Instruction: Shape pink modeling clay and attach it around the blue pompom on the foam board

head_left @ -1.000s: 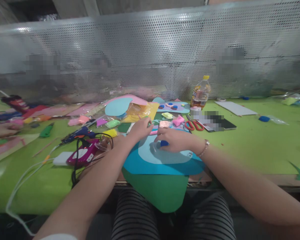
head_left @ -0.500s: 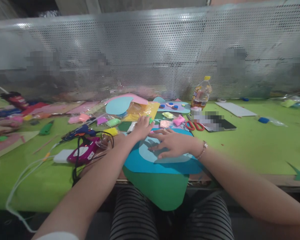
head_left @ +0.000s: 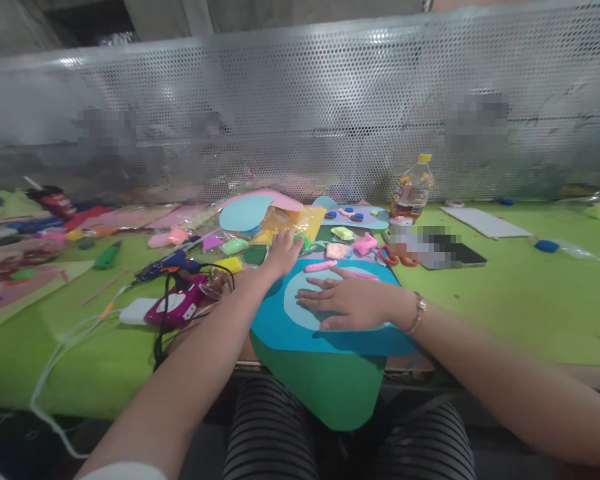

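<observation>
My left hand (head_left: 281, 253) reaches forward with its fingers stretched out over the clay packets, its thumb side by a bright green piece (head_left: 306, 242). What lies under its fingertips is hidden. My right hand (head_left: 355, 301) rests palm down, fingers spread, on a light blue oval (head_left: 295, 303) atop a larger blue sheet (head_left: 273, 327). Beneath these, a green sheet (head_left: 325, 387) hangs over the table edge. A pink clay roll (head_left: 321, 266) lies at the blue sheet's far edge; another thin pink strip (head_left: 363, 275) shows behind my right hand.
Red-handled scissors (head_left: 397, 257), a dark flat device (head_left: 453, 250) and a bottle (head_left: 414, 190) stand or lie at right. On the left are a glue gun (head_left: 167, 265), a purple power strip (head_left: 183, 303) and cables. Pink clay packets (head_left: 365, 244) sit ahead. Behind rises a perforated metal screen (head_left: 300, 107).
My left hand has shifted slightly left relative to the packets, uncovering more of the green piece and pink roll. My right hand stays on the oval. The whole view has shifted slightly.
</observation>
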Demonstrator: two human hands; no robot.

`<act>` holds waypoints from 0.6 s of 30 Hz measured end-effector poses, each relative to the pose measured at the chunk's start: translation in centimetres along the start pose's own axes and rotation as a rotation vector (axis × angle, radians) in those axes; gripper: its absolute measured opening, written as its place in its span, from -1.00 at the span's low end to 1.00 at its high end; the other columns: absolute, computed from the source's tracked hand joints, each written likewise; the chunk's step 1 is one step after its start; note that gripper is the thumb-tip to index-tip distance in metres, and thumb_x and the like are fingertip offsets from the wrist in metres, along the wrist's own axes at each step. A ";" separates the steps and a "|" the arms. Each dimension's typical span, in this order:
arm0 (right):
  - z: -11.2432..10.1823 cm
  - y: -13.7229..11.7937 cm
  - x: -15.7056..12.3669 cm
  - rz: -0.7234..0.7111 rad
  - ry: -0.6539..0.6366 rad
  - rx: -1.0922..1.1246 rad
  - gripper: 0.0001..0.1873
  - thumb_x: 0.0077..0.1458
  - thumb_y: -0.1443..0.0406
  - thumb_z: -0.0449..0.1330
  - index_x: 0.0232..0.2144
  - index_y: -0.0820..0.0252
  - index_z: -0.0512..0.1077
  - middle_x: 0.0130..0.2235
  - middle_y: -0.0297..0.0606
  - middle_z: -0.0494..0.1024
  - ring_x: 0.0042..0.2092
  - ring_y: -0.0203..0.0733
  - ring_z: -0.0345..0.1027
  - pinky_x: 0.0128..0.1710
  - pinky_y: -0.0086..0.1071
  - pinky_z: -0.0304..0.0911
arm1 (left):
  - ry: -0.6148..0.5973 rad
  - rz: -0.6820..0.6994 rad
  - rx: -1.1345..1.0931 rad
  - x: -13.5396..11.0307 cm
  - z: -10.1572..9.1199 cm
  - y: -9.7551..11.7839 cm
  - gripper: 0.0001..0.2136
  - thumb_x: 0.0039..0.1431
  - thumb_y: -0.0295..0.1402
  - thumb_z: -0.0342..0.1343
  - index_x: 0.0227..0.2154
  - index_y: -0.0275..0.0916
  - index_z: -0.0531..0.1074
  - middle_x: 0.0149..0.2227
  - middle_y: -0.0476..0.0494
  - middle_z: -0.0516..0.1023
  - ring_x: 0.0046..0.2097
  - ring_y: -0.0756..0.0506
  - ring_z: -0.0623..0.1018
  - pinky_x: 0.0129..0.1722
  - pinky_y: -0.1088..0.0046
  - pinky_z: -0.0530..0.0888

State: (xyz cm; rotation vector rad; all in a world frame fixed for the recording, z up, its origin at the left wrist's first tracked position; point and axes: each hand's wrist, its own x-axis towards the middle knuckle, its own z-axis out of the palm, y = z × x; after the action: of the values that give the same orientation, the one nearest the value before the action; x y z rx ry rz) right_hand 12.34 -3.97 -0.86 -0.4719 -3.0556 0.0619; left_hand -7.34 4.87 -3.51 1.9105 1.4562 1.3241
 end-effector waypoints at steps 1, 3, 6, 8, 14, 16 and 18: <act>-0.2 0.1 -0.2 0.013 -0.010 0.004 -0.41 0.21 0.04 -0.07 0.21 0.13 0.11 0.23 -0.23 0.20 0.30 0.06 -0.14 0.24 0.11 -0.32 | -0.005 0.006 0.012 0.0 0.0 0.0 -0.83 0.13 -0.26 -0.01 -0.24 -0.17 0.35 -0.08 -0.22 0.33 0.14 -0.20 0.22 0.22 0.20 -0.05; -0.6 0.3 -0.6 0.037 -0.016 0.005 -0.42 0.19 0.03 -0.04 0.19 0.09 0.16 0.24 -0.25 0.19 0.31 0.07 -0.16 0.24 0.11 -0.31 | -0.007 0.005 -0.004 0.0 0.0 -0.1 -0.82 0.12 -0.25 0.00 -0.23 -0.17 0.35 -0.07 -0.22 0.33 0.15 -0.21 0.21 0.23 0.19 -0.07; -0.7 0.8 -1.0 0.082 0.004 0.003 -0.38 0.10 -0.05 0.04 0.16 0.04 0.23 0.28 -0.23 0.08 0.30 0.17 -0.16 0.23 0.13 -0.25 | -0.007 -0.020 -0.078 0.0 0.0 -0.1 -0.80 0.09 -0.23 0.04 -0.24 -0.16 0.37 -0.07 -0.22 0.33 0.16 -0.22 0.19 0.23 0.19 -0.09; -0.6 1.0 -1.1 0.109 0.023 0.009 -0.37 0.05 -0.10 0.06 0.13 -0.01 0.27 0.30 -0.22 0.00 0.29 0.23 -0.13 0.21 0.16 -0.22 | -0.004 -0.036 -0.121 0.1 0.0 -0.1 -0.80 0.07 -0.23 0.07 -0.26 -0.17 0.38 -0.07 -0.22 0.33 0.17 -0.23 0.18 0.24 0.19 -0.09; 0.2 0.2 -0.1 0.094 0.020 -0.007 -0.32 0.11 -0.12 -0.04 0.20 -0.01 0.15 0.31 -0.18 0.00 0.30 0.20 -0.17 0.21 0.17 -0.28 | -0.067 -0.019 -0.131 0.1 0.3 -0.4 -0.83 0.00 -0.26 0.13 -0.32 -0.13 0.39 -0.07 -0.19 0.37 0.19 -0.24 0.16 0.24 0.16 -0.12; 0.4 -0.3 0.3 0.095 0.018 -0.023 -0.32 0.12 -0.11 -0.06 0.21 0.00 0.12 0.31 -0.18 0.00 0.30 0.21 -0.19 0.20 0.18 -0.29 | -0.098 0.016 -0.094 0.1 0.5 -0.5 -0.84 0.00 -0.26 0.12 -0.32 -0.14 0.39 -0.11 -0.19 0.38 0.14 -0.24 0.22 0.23 0.17 -0.05; 0.4 -0.6 0.6 0.087 0.024 -0.040 -0.33 0.15 -0.11 -0.10 0.22 0.01 0.09 0.31 -0.19 -0.02 0.30 0.21 -0.20 0.20 0.16 -0.27 | -0.118 0.055 -0.033 0.2 0.6 -0.6 -0.85 0.03 -0.26 0.08 -0.33 -0.15 0.40 -0.14 -0.18 0.40 0.09 -0.23 0.28 0.20 0.18 0.03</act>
State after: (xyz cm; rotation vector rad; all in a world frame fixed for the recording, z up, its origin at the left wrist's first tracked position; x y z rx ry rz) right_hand 11.62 -4.36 -1.17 -0.6036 -3.0172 -0.0020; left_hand -7.15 5.39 -4.16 1.9848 1.3253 1.2294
